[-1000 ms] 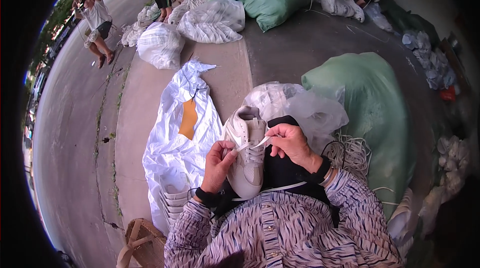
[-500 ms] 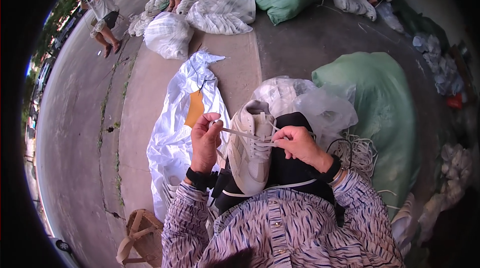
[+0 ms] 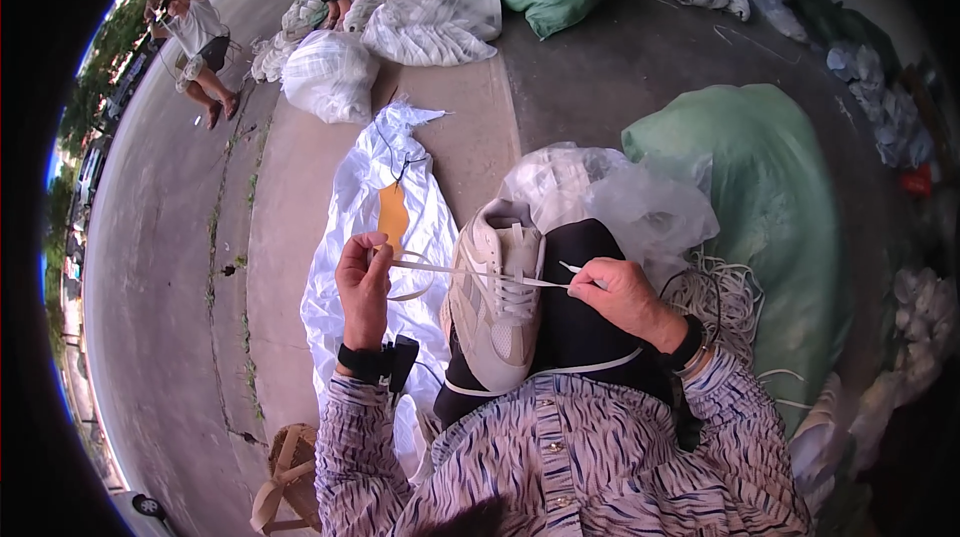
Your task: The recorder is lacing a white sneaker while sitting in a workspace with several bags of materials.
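A beige and white sneaker [image 3: 497, 322] rests on my lap, its opening away from me and its toe toward me. A pale flat shoelace [image 3: 440, 268] is stretched level across the upper part of the shoe. My left hand [image 3: 364, 277] pinches it to the left of the shoe, and a loose loop hangs beside the fingers. To the right of the shoe, my right hand [image 3: 625, 295] pinches the lace, with a short end sticking up over the thumb. More lacing crosses the front of the shoe below the stretched part.
A white sheet sack [image 3: 345, 327] with an orange-yellow patch lies to my left. Clear plastic bags [image 3: 650, 212], a bundle of white cords [image 3: 722, 302] and a big green sack [image 3: 760, 177] are on my right. A woven stool [image 3: 290, 477] stands lower left. People sit farther off among filled bags.
My hands have moved apart, the left farther left and the right farther right. The lace between them is now drawn out straight across the sneaker.
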Demonstrator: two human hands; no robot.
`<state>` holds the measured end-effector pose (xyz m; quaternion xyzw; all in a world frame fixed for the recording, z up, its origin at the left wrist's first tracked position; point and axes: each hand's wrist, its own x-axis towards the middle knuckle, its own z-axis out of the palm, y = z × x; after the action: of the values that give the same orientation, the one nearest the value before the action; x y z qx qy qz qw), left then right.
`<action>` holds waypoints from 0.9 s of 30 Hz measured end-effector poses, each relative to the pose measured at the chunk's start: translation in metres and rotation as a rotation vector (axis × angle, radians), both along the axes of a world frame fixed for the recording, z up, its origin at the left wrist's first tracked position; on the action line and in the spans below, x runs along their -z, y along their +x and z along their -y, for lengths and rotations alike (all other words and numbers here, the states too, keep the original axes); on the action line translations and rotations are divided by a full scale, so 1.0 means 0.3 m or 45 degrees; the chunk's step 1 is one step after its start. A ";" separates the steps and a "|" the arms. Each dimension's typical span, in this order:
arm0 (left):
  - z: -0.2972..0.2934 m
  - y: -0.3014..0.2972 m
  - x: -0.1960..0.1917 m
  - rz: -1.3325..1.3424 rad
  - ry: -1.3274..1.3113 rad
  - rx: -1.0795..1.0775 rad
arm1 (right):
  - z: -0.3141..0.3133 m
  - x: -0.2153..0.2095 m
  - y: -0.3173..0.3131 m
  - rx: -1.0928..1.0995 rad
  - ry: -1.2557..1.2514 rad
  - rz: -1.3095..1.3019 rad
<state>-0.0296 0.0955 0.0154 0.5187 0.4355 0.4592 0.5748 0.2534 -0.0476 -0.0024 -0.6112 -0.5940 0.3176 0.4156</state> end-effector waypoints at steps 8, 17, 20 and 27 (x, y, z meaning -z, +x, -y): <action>0.055 -0.067 0.173 -0.484 0.111 0.147 | 0.220 0.197 0.332 0.194 -0.512 -0.076; 0.134 0.121 0.012 -0.249 0.289 0.195 | -0.034 -0.034 0.060 0.139 -0.109 -0.175; 0.155 0.114 0.031 -0.137 -0.116 0.301 | -0.098 0.012 -0.049 -0.073 -0.129 -0.257; 0.190 0.091 0.058 -0.166 -0.100 0.277 | -0.093 0.023 -0.084 -0.057 -0.155 0.222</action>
<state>-0.0024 0.0385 -0.0021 0.5687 0.4308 0.3422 0.6115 0.2282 -0.0196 -0.0093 -0.6473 -0.6209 0.3080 0.3172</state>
